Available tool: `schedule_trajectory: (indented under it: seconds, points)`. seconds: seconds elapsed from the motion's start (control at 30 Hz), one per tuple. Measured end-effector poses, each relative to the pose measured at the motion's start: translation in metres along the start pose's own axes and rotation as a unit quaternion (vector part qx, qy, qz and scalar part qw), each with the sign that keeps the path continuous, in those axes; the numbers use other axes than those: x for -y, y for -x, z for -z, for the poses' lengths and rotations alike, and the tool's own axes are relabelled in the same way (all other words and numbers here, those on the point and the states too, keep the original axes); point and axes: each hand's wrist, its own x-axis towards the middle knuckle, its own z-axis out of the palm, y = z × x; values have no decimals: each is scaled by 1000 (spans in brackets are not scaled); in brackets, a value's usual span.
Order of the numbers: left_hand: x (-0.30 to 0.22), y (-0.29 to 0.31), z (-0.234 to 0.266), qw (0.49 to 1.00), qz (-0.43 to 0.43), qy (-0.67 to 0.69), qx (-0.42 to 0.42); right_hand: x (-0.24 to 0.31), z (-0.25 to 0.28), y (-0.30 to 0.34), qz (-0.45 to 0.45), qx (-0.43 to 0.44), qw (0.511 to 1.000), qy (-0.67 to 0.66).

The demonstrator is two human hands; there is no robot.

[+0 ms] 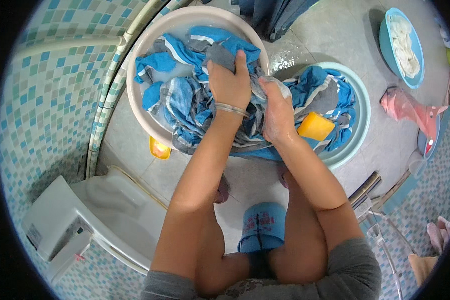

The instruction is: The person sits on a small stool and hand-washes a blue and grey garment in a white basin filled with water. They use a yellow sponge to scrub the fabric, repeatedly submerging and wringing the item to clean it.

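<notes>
Over the right half of a large pale pink basin, my left hand, with a bracelet at its wrist, grips a grey part of a blue, grey and white striped cloth. My right hand, wet with suds, is closed round another fold of this cloth near the basin's right rim. Sudsy water shows among the folds. More of the striped fabric lies in a light blue basin on the right, and a yellow bar of soap rests on top of it, beside my right wrist.
Below the large basin is a small yellow dish on the tiled floor. A white toilet stands at lower left. Far right are a blue basin with white cloth and a pink bag. A blue bucket stands between my legs.
</notes>
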Motion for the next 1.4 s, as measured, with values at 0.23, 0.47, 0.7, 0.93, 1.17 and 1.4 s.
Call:
schedule_trajectory:
  seconds: [0.23, 0.47, 0.7, 0.93, 1.17, 1.4]
  points:
    - [-14, 37, 13, 997, 0, 49, 53, 13, -3, -2, -50, -10, 995, 89]
    - [30, -64, 102, 991, 20, -55, 119, 67, 48, -9, -150, 277, 949, -36]
    - [52, -76, 77, 830, -351, -316, 297, 66, 25, 4, 5, 449, 828, 337]
    - [46, -33, 169, 850, -262, -336, 309, 84, 32, -1, 194, 74, 840, 501]
    - [-20, 33, 175, 716, -203, -452, 492, 67, 47, -6, 94, 239, 957, 132]
    - [-6, -58, 116, 812, -264, -201, 481, 51, 71, -3, -1, 323, 945, 49]
